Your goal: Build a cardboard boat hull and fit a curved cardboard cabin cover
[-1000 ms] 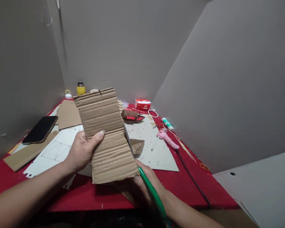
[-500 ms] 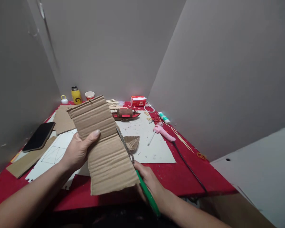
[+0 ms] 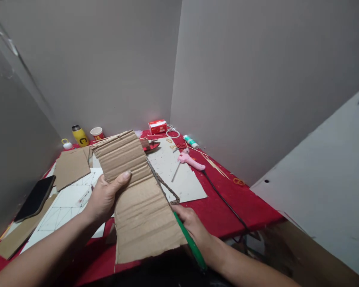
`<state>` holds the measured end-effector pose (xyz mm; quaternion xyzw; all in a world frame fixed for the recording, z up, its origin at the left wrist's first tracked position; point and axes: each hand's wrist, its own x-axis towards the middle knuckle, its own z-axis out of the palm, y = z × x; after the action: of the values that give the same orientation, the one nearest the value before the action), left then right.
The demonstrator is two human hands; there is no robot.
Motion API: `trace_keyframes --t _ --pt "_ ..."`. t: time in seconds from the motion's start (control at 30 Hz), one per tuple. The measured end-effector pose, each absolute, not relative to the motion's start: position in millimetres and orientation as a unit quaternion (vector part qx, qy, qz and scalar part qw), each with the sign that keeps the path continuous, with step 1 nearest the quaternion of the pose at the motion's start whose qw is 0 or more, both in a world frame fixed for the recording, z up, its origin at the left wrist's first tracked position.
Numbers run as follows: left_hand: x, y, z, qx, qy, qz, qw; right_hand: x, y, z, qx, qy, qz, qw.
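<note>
My left hand (image 3: 109, 195) grips a sheet of corrugated cardboard (image 3: 143, 215) from its left side, thumb on top and fingers hidden beneath. Along the sheet's right edge, my right hand (image 3: 194, 227) is closed around green-handled scissors (image 3: 190, 241). A dark blade shows beside that edge, and a thin cardboard strip (image 3: 167, 187) curls away next to it. Behind the sheet, a small red and brown model boat (image 3: 151, 147) is partly covered.
A pink glue gun (image 3: 191, 160) with a black cord lies right of centre. A phone (image 3: 36, 198), drawn paper sheets (image 3: 64, 213) and cardboard pieces (image 3: 72, 167) are on the left. A yellow bottle (image 3: 80, 136), paper cup (image 3: 97, 133) and red box (image 3: 157, 126) stand at the back.
My view has turned right and tilted, so the table things appear further left. Both hands still hold the cardboard and scissors; a cut strip now shows along the right edge.
</note>
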<state>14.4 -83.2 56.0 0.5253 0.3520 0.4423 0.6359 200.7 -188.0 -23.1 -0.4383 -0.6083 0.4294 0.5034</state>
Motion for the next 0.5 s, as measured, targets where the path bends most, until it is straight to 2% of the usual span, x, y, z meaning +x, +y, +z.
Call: trace_keyframes --t 0.17,0.5 --pt "44.6 -85.8 60.6 0.549 0.345 0.377 0.661 223.2 -193.4 -21.6 -0.484 -0.598 0.384 0.511" --pt "112.0 -96.0 68.9 0.55 0.354 0.319 0.686 249.4 -200.3 -39.1 -0.478 -0.475 0.417 0.61"
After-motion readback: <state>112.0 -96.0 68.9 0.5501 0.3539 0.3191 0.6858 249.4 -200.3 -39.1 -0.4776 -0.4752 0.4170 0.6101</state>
